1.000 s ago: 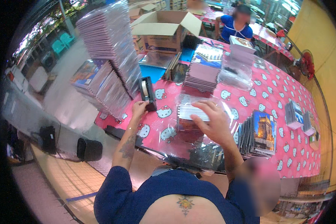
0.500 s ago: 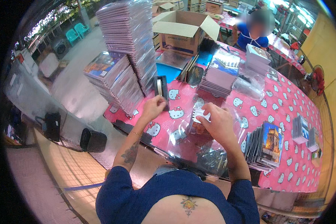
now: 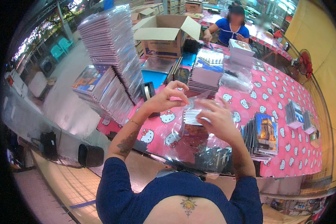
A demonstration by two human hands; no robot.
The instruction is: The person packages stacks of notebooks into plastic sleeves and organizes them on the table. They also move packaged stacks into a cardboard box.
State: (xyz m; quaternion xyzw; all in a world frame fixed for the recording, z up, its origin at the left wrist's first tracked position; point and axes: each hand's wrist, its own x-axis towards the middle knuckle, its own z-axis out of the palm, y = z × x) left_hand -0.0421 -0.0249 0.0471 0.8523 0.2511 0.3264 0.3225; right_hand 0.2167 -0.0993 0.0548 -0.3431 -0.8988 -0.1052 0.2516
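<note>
A small stack of calendar-like booklets [image 3: 192, 116], its white page edges showing, lies on clear plastic wrap in front of me. My left hand [image 3: 171, 98] is raised at its far left corner, thumb and forefinger bent toward each other. Whatever they may pinch is too small to make out. Over the right side of the stack, my right hand [image 3: 217, 118] has its fingers spread and blurred, the thumb close to the page edges. Left of the stack, beyond my left wrist, is a black tape dispenser [image 3: 148, 90] with a pale roll.
Tall plastic-wrapped spiral-bound stacks [image 3: 110, 41] stand left. Beyond are an open carton [image 3: 162, 46] and more booklets [image 3: 207, 71]. A fanned pile [image 3: 263, 134] lies right on the pink patterned cloth [image 3: 298, 156]. A person in blue [image 3: 231, 31] sits across; a red fan [image 3: 305, 63] stands farther right.
My left hand has left the tape dispenser and moved right to the booklet stack. My right hand's fingers have lifted and spread. The view has shifted, and the person across shows more.
</note>
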